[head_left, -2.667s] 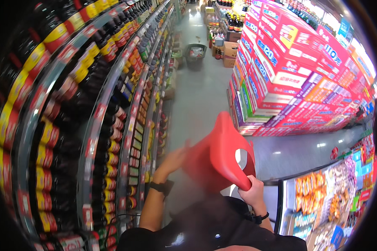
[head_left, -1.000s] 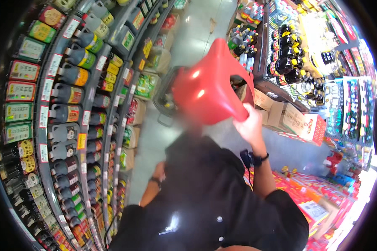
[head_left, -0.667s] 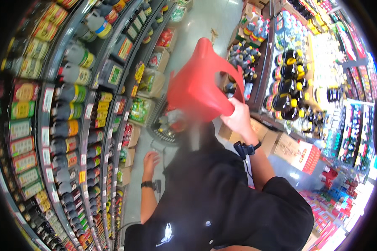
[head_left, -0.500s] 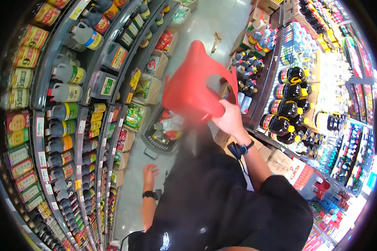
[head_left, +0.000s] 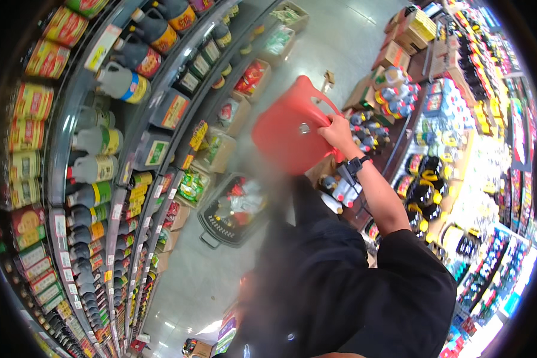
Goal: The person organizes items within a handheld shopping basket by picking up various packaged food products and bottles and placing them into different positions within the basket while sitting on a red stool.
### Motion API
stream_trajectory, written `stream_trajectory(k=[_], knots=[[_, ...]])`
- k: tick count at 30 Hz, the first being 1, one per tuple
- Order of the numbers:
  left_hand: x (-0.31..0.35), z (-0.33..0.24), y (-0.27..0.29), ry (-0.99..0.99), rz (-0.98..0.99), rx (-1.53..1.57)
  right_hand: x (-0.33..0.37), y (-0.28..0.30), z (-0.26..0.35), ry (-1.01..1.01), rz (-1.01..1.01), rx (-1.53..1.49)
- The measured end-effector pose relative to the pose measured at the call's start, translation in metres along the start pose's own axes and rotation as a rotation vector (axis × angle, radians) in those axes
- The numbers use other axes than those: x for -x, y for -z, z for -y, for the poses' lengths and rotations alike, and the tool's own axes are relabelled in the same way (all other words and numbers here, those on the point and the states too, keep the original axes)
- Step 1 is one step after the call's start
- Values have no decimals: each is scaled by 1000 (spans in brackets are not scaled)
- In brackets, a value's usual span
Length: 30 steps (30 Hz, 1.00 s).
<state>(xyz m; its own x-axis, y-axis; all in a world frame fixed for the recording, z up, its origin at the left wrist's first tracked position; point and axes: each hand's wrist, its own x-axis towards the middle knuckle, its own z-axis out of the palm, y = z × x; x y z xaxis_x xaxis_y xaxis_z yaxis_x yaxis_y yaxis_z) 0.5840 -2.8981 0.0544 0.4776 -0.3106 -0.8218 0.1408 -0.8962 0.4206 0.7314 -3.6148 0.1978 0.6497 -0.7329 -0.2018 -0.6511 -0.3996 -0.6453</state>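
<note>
My right hand (head_left: 338,132) is closed around the edge of a red plastic stool (head_left: 289,128), held up in front of me above the aisle floor. The stool is tilted, and a small round hole shows in its face. Its lower part is blurred. A dark watch-like band (head_left: 354,167) is on my right wrist. Of my left hand, only a smeared skin-toned patch (head_left: 244,285) may show beside my dark shirt; its fingers cannot be made out. Below and left of the stool, a dark grey shopping basket (head_left: 218,228) sits on the floor with several packaged goods inside.
A tall shelf (head_left: 122,179) of bottles and jars runs along my left, with open cartons (head_left: 252,80) of bagged goods at its foot. Several dark bottles (head_left: 426,179) stand on a display at right. A small brown object (head_left: 328,79) lies on the floor (head_left: 334,42) ahead.
The red stool has turned and shifted right in the view, still in my right hand. My left hand, earlier plain with spread fingers, has drawn back toward my body. The basket appears lower in view.
</note>
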Motion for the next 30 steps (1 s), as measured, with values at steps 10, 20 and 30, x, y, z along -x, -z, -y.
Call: stream_trajectory(k=[10, 20, 30], knots=[[-18, -194, 5, 441, -5, 385, -249, -106, -158, -43, 435, 231], [-18, -306, -21, 567, 57, 408, -396, -92, -280, -195, 169, 196], [-3, -344, -61, 396, 162, 437, -432, -85, -323, -294, 347, 118]])
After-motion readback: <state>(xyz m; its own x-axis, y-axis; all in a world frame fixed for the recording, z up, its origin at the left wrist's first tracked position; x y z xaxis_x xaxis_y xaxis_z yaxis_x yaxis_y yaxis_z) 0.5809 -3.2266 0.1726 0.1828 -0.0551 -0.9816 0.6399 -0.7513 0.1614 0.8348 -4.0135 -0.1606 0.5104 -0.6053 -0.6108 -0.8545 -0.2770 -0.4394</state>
